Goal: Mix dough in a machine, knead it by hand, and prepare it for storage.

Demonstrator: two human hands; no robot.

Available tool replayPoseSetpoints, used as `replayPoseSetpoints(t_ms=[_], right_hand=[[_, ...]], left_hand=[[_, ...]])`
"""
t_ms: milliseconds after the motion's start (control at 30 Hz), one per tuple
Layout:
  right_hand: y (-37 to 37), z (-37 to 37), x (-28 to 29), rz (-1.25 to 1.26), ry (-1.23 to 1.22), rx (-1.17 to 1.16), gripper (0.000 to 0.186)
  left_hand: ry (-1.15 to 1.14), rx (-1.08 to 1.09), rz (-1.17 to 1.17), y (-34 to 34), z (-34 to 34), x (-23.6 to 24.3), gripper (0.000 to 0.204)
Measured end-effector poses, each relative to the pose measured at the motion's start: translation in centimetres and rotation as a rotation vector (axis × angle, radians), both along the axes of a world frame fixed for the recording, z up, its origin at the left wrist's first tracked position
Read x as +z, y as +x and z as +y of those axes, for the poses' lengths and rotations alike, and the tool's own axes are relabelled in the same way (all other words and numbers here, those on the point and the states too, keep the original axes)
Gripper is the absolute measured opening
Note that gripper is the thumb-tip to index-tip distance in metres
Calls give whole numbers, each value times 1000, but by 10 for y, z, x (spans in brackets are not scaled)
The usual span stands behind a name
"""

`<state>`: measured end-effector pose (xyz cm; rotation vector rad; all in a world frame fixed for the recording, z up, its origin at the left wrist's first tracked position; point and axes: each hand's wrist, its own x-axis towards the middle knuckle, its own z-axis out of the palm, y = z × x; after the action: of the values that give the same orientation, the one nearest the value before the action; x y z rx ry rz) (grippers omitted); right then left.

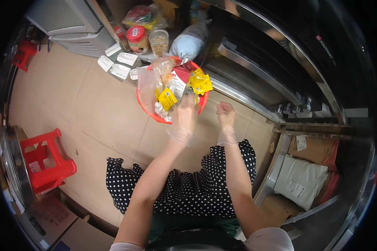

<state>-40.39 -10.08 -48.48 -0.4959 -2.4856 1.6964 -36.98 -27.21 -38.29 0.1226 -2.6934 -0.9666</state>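
Observation:
My left hand (185, 116), in a thin clear glove, reaches over the near rim of a red basin (144, 105). Motion blur and the pile hide its fingertips, so I cannot tell whether it grips anything. Just beyond it stands a white and dark-red carton (178, 83). A yellow packet (167, 99) lies left of that hand, and several more yellow packets (201, 81) rest at the right side. Clear plastic wrapping (163, 71) fills the back. To the right of the basin and apart from it, my right hand (226, 116), also gloved, is curled closed; its inside is hidden.
Beyond the basin stand a red-lidded jar (137, 39), a clear tub (159, 42) and a pale blue bag (186, 45). White-topped cartons (120, 71) sit left of these. A red stool (50, 161) is at left, a grey parcel (301, 180) at right.

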Motion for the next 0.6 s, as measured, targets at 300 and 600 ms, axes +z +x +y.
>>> replayPoseSetpoints(t_ms=[300,600], right_hand=[[7,3,70,-136,-300,-33,24],[27,-12,81,-280,-460,-22,26]], left_hand=[[-225,118,-165,189,-80,36,52],[-355,234,-162,277,-118,65,51]])
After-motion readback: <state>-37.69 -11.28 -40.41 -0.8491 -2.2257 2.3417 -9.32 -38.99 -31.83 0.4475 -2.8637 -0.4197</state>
